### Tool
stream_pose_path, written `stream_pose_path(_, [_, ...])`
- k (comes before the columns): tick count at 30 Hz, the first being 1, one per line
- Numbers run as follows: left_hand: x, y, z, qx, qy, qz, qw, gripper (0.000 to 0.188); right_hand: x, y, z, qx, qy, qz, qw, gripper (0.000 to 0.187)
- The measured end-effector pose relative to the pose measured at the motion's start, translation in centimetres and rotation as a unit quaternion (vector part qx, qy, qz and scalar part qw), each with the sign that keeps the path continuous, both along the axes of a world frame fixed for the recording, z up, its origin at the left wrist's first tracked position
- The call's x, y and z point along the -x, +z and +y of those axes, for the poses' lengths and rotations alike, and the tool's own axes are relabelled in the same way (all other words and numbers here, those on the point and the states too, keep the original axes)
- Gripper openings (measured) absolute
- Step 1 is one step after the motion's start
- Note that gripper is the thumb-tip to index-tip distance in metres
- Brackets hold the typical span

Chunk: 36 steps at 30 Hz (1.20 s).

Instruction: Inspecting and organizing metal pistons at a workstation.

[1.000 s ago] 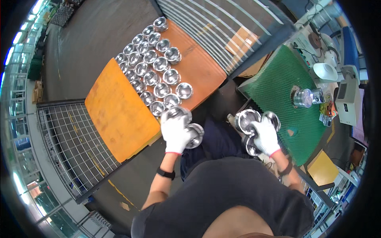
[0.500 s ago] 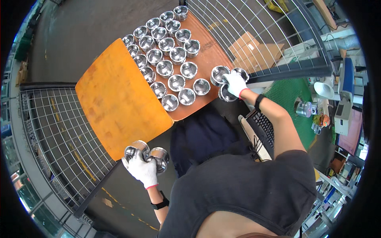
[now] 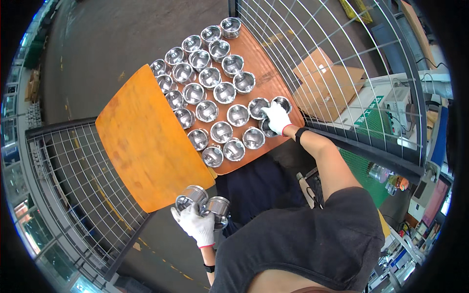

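Note:
My left hand, in a white knit glove, is closed around two shiny metal pistons below the near edge of the orange board. My right hand, gloved too, grips a cluster of three pistons over the right edge of the reddish-brown board. Their undersides are hidden, so I cannot tell whether they touch it. Slanting rows of several pistons stand on that board, hollow ends up. The orange board lies left of the rows.
Wire mesh panels rise on the left and right of the boards. Beyond the right panel lies an opened cardboard box. A green mesh surface with a clear plastic container is at the right.
My right hand has carried its pistons from beyond the board's near right corner to over its right edge. The left hand, still holding two pistons, has shifted slightly right; the view has tilted.

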<state>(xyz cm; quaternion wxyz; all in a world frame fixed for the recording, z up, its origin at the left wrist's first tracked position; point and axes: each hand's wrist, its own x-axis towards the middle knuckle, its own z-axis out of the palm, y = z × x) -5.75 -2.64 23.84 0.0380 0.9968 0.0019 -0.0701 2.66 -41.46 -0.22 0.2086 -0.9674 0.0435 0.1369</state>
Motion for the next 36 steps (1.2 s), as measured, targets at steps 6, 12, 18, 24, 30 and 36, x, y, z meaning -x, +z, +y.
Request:
stream_pose_path(6, [-2.1, -0.9, -2.2, 0.001, -0.008, 0.024, 1.000, 0.037, -2.2, 4.0, -1.5, -0.098, -0.087, 0.026, 0.991, 0.059])
stream_pose_path(12, [-3.9, -1.6, -3.5, -0.006, -0.021, 0.072, 0.997, 0.027, -6.4, 3.2, -2.2, -0.071, -0.217, -0.084, 0.970, 0.063])
stream_pose_path(18, [-3.9, -2.6, -4.2, 0.003, -0.009, 0.036, 0.999, 0.024, -15.9, 1.2, -4.0, -0.099, -0.121, -0.172, 0.973, 0.071])
stream_pose_path(24, [-4.2, -2.8, -4.8, -0.001, 0.007, 0.049, 0.999, 0.026, -24.5, -1.1, -6.1, -0.081, -0.005, -0.189, 0.979, 0.070])
stream_pose_path(30, [-5.5, -2.2, -5.8, 0.007, -0.019, 0.048, 0.999, 0.021, -28.5, -2.1, -5.4, -0.079, 0.043, -0.145, 0.985, 0.069])
stream_pose_path(36, [-9.3, -2.4, -8.3, 0.086, -0.137, 0.025, 0.986, 0.033, -23.8, 5.0, -3.4, -0.035, -0.118, -0.279, 0.952, 0.058])
